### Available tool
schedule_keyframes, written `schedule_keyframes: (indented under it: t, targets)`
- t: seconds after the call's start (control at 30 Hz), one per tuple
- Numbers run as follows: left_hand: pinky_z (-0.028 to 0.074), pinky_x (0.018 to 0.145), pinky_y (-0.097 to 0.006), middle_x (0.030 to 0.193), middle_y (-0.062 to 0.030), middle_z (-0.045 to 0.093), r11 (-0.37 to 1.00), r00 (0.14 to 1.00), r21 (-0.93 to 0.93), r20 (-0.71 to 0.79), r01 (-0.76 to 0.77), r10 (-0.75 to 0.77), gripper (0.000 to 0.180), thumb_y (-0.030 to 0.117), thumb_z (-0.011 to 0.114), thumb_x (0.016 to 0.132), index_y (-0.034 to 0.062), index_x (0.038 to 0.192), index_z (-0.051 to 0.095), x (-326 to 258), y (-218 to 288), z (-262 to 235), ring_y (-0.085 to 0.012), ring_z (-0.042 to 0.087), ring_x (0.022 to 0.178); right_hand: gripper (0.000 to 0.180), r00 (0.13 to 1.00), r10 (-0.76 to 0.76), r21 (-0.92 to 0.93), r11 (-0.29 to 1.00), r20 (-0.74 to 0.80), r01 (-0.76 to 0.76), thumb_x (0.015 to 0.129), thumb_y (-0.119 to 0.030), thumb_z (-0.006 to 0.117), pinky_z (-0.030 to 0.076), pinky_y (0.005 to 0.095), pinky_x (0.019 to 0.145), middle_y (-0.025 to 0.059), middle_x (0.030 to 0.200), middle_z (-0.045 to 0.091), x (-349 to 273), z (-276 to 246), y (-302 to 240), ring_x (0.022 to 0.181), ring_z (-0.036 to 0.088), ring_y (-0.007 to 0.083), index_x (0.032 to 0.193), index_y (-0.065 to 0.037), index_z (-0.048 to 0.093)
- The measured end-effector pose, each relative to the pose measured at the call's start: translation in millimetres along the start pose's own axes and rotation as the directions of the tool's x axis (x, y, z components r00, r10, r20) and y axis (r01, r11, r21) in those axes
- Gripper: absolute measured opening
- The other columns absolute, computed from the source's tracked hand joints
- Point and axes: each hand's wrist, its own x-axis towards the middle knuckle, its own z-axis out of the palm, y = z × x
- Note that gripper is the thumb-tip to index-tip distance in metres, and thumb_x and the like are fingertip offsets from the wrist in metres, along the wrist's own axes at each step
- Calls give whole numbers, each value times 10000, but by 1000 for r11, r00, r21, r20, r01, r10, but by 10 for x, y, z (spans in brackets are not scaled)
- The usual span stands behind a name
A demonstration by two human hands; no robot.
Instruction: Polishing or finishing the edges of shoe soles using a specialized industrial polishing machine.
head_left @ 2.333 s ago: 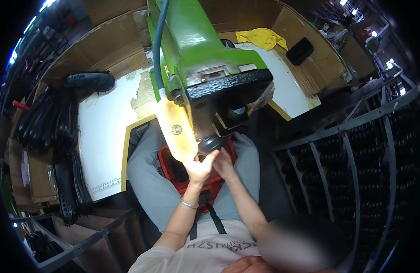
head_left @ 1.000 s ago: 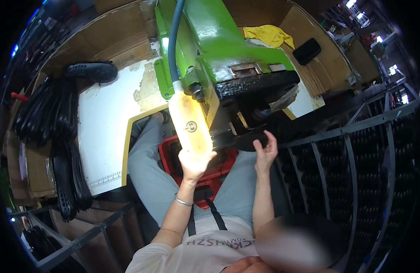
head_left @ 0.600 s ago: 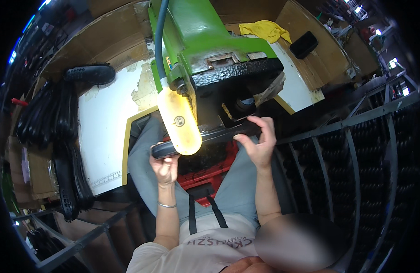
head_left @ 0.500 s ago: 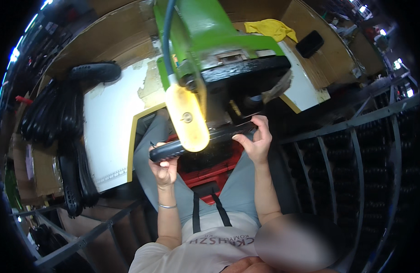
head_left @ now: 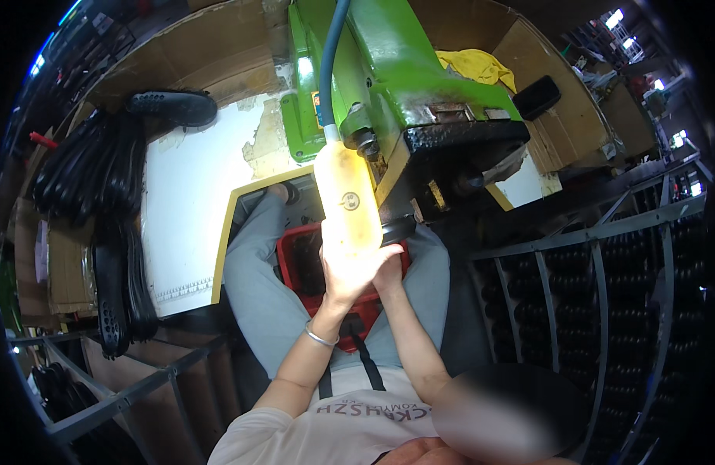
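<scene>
Under the yellow work lamp (head_left: 348, 198), my left hand (head_left: 346, 273) and my right hand (head_left: 388, 275) are close together. Between them and the green machine's black head (head_left: 466, 147) is a black shoe sole (head_left: 398, 229), seen only in part. My left hand is closed at the sole, its thumb stretched to the right; lamp and glare cover its other fingers. Just beside it, my right hand closes on the near side of the sole, partly behind the left thumb. Whether the sole touches the machine is hidden.
Black soles (head_left: 90, 167) are piled on the white table (head_left: 183, 209) at the left, one lying apart (head_left: 171, 107). A red container (head_left: 295, 252) is between my legs. Metal racks (head_left: 590, 229) hold more dark soles at the right. A yellow cloth (head_left: 478, 66) lies far right.
My hands, apart at the sole's two ends before, have come together below the lamp. The sole has turned and is now mostly hidden. The whole view has shifted slightly.
</scene>
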Motion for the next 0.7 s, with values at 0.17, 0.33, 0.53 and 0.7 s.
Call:
schedule_keyframes:
  t: [0.17, 0.33, 0.53, 0.7]
  targets:
    - [497, 881, -275, 991, -83, 629, 998, 999, -54, -33, -32, 30, 544, 13, 854, 666, -35, 1101, 530, 11, -38, -20, -165, 605, 957, 513, 976, -109, 9, 994, -187, 112, 902, -239, 653, 486, 464, 948, 78, 1321, 481, -55, 18, -131, 1210, 499, 277, 1338, -135, 403]
    - [508, 849, -289, 1073, -113, 627, 996, 999, -88, 42, 2, 2, 617, 103, 860, 681, -61, 1173, 526, -24, -217, -195, -172, 617, 958, 579, 882, -364, -355, 901, -299, 251, 848, -106, 708, 491, 417, 926, 69, 1251, 511, -82, 190, -788, 1127, 527, 231, 1340, -105, 404]
    - [500, 866, -299, 1044, -105, 619, 949, 999, -315, 8, -27, 31, 474, 4, 781, 735, -45, 1142, 545, 16, -52, -276, -180, 614, 961, 619, 712, -698, -784, 479, -69, 394, 754, 33, 756, 425, 292, 962, 62, 1178, 540, -169, 676, -1448, 1075, 519, 165, 1299, -38, 471]
    - [469, 913, -305, 1040, -93, 601, 866, 995, -493, -10, 78, -95, 503, 63, 843, 681, -14, 1083, 551, 5, -178, -606, -187, 584, 1016, 716, 712, -697, -849, 324, 84, 418, 677, -14, 830, 474, 323, 941, 72, 1204, 373, -254, 1085, -1487, 1080, 510, 216, 1300, -35, 477]
